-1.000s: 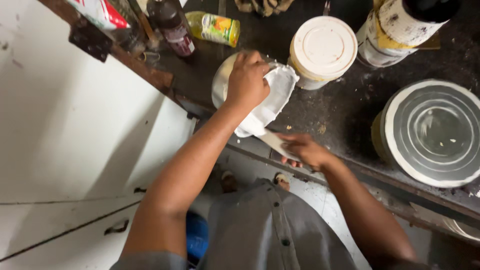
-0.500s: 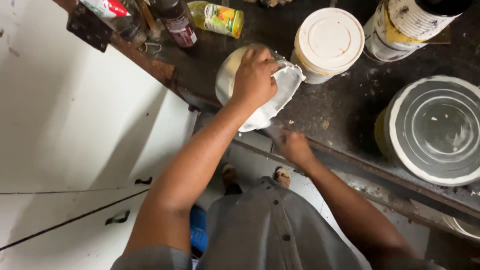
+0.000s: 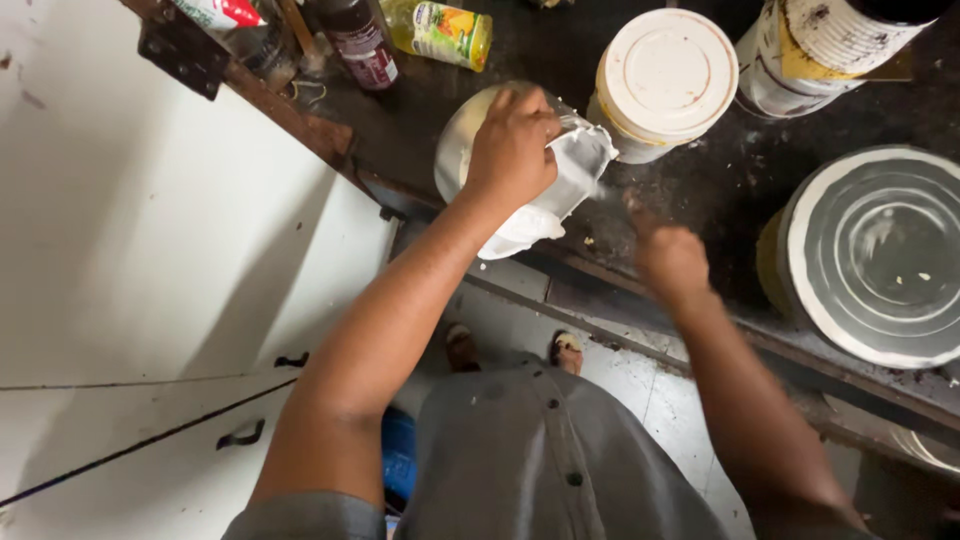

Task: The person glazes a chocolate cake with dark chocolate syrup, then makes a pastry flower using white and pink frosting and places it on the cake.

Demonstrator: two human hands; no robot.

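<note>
On the dark, grimy counter point(image 3: 700, 190), the left hand point(image 3: 512, 145) is clamped on a white paint-smeared container point(image 3: 570, 170), seemingly steadying it, while the blurred right hand point(image 3: 668, 258), grip unclear, hovers beside it; opening needs steady support.

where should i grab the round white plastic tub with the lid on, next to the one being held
Probably the side wall of the round white lidded plastic tub, just under the lid rim, coming from above and the near side. It stands upright and the flat lid offers no handle. Its left side is crowded by the left hand on the paint-smeared white container; the blurred right hand hovers empty in front.
</note>
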